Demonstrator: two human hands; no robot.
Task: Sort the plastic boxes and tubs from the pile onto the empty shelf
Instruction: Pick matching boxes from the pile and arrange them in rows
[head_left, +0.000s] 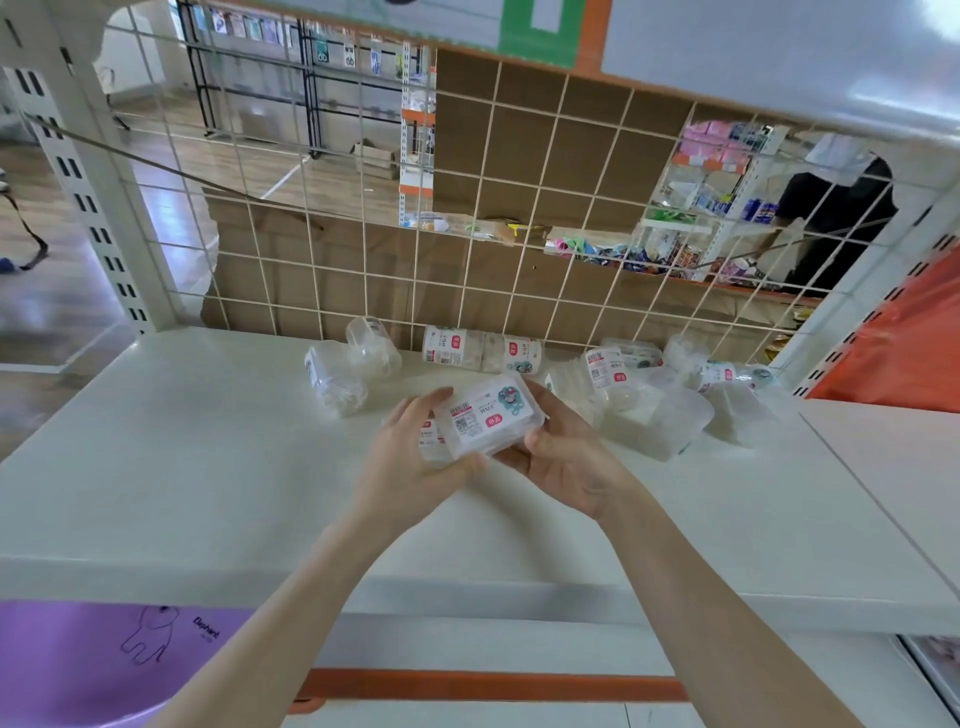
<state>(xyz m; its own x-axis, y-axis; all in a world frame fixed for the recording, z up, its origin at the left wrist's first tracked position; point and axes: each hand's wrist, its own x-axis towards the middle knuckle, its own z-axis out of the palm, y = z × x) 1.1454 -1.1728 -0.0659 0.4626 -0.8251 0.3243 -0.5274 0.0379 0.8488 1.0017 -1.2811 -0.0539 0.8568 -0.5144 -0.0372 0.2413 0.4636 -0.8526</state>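
box (488, 414) clear, contents unclear, above shelf (208, 441) middle | long axis rises toward back-right corner | left hand (410, 457), right hand (563, 452) fingers clasp its ends | pile (639, 395) along back edge

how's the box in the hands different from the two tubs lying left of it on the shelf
The held box is flat and rectangular; the two tubs look round. The box is off the shelf, gripped between the left hand and right hand; the tubs lie on their sides, untouched. The box's broad label faces the camera; the tubs show only small labels near their ends. Both are clear plastic.
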